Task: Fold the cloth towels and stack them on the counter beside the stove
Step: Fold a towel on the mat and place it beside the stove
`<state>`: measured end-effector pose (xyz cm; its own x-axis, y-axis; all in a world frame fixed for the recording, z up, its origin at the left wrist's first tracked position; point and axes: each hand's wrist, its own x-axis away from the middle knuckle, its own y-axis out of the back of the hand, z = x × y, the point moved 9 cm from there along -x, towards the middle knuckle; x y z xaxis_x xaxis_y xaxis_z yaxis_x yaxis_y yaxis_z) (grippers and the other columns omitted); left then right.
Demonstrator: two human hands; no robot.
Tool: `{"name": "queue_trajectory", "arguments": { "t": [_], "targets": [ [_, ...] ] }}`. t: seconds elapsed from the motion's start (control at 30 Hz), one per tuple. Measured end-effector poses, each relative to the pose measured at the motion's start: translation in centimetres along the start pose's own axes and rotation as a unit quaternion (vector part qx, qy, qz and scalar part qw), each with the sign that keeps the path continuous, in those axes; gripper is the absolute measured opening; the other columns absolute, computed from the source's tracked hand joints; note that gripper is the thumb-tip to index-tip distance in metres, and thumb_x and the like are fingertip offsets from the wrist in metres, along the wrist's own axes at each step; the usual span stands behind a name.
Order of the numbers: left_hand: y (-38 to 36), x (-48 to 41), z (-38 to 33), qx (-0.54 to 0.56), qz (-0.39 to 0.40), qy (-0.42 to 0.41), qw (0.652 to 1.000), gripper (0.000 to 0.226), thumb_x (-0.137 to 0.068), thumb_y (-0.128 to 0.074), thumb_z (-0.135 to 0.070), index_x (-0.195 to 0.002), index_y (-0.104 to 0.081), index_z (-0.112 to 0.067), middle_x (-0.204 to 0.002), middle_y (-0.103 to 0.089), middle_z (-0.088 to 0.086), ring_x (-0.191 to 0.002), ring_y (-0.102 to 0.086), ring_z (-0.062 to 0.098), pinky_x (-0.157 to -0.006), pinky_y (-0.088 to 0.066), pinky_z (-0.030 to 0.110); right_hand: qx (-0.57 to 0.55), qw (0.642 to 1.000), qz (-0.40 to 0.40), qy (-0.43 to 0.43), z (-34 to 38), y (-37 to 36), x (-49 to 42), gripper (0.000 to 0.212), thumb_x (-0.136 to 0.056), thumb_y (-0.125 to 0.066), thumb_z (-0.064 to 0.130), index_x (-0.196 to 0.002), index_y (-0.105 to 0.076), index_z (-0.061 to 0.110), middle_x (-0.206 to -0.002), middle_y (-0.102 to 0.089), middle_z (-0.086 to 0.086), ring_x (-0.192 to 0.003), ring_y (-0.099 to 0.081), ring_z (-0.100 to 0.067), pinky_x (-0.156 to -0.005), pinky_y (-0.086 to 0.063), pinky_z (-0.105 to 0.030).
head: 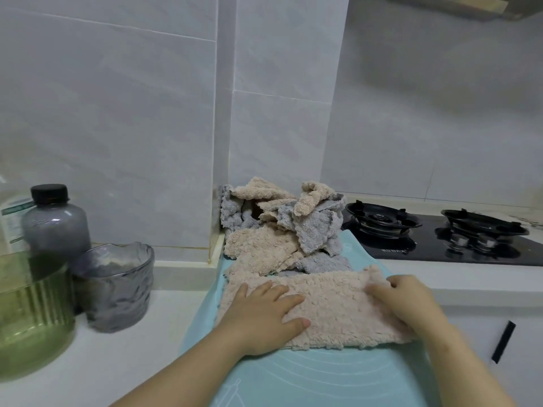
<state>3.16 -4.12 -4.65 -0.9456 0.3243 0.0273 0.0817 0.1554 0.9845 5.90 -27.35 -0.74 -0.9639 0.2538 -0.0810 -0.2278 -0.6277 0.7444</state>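
On teal mat (323, 377): fluffy beige towel (332, 312), folded oblong.
Left hand (264, 315) pressing flat; right hand (408, 304) fingers bent, grip unclear.
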Motion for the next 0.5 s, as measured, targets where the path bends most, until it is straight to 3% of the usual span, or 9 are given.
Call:
{"name": "queue_trajectory", "arguments": {
  "t": [0.07,0.13,0.2,0.23,0.3,0.37,0.4,0.5],
  "targets": [
    [1.3,0.3,0.8,0.077,-0.068,-0.004,0.995,0.058,-0.093,-0.037,-0.054,-0.146,-0.014,-0.042,-0.156,-0.013,-0.011,-0.144,-0.007,0.011,-0.118,-0.001,0.044,-0.044,0.999,0.011,0.015,2.1,0.7,0.1,0.027,-0.082,-0.066,0.03,-0.066,-0.054,0.011,-0.059,-0.054,-0.007,-0.054,-0.047,-0.022,-0.051,-0.034,-0.026],
    [3.8,0.8,2.4,0.18,-0.183,0.012,0.966,0.062,-0.092,-0.051,-0.03,-0.145,-0.019,-0.039,-0.152,-0.028,-0.007,-0.139,-0.025,0.013,-0.116,-0.02,0.036,-0.106,0.993,0.044,0.015,3.8,1.0,0.2,0.021,-0.082,-0.066,0.027,-0.074,-0.059,0.008,-0.067,-0.056,-0.012,-0.057,-0.051,-0.023,-0.051,-0.036,-0.026],
    [6.1,2.0,4.9,0.244,-0.29,0.062,0.923,0.062,-0.089,-0.05,-0.007,-0.141,-0.03,-0.034,-0.138,-0.046,-0.003,-0.122,-0.045,0.014,-0.098,-0.037,0.024,-0.156,0.986,0.06,0.019,5.7,1.2,0.4,0.018,-0.083,-0.066,0.024,-0.081,-0.062,0.007,-0.071,-0.055,-0.016,-0.062,-0.052,-0.025,-0.055,-0.038,-0.031],
    [6.6,2.3,6.2,0.276,-0.306,0.093,0.907,0.058,-0.089,-0.047,-0.003,-0.139,-0.035,-0.031,-0.124,-0.055,-0.001,-0.108,-0.053,0.014,-0.084,-0.042,0.021,-0.17,0.983,0.065,0.024,6.7,1.0,0.5,0.018,-0.083,-0.066,0.024,-0.084,-0.063,0.006,-0.072,-0.052,-0.015,-0.063,-0.05,-0.025,-0.055,-0.037,-0.031],
    [6.1,2.1,8.6,0.421,-0.276,0.135,0.853,0.047,-0.092,-0.046,-0.007,-0.134,-0.041,-0.028,-0.096,-0.062,0.003,-0.082,-0.061,0.019,-0.066,-0.046,0.025,-0.195,0.976,0.089,0.04,9.1,-0.2,1.0,0.023,-0.084,-0.066,0.023,-0.085,-0.066,0.0,-0.069,-0.051,-0.014,-0.055,-0.051,-0.021,-0.05,-0.037,-0.026],
    [4.8,1.9,9.0,0.604,-0.207,0.157,0.753,0.034,-0.097,-0.044,-0.014,-0.129,-0.043,-0.025,-0.086,-0.061,0.011,-0.065,-0.061,0.025,-0.057,-0.05,0.031,-0.224,0.961,0.15,0.056,11.6,-2.4,2.0,0.021,-0.085,-0.065,0.023,-0.08,-0.065,0.002,-0.062,-0.05,-0.008,-0.045,-0.048,-0.017,-0.047,-0.036,-0.023],
    [4.5,2.1,8.8,0.651,-0.174,0.164,0.72,0.028,-0.099,-0.041,-0.019,-0.127,-0.044,-0.024,-0.086,-0.06,0.014,-0.062,-0.061,0.026,-0.054,-0.051,0.032,-0.236,0.951,0.191,0.064,12.7,-3.7,2.7,0.022,-0.086,-0.064,0.025,-0.081,-0.066,0.004,-0.061,-0.049,-0.005,-0.046,-0.046,-0.015,-0.048,-0.035,-0.023],
    [3.9,2.5,8.2,0.685,-0.114,0.177,0.698,0.025,-0.099,-0.036,-0.036,-0.122,-0.042,-0.029,-0.088,-0.059,0.016,-0.066,-0.062,0.028,-0.055,-0.054,0.032,-0.279,0.922,0.255,0.083,14.4,-6.4,4.3,0.028,-0.091,-0.058,0.033,-0.096,-0.067,0.008,-0.063,-0.062,-0.002,-0.046,-0.049,-0.012,-0.046,-0.032,-0.021]
  ]
}}
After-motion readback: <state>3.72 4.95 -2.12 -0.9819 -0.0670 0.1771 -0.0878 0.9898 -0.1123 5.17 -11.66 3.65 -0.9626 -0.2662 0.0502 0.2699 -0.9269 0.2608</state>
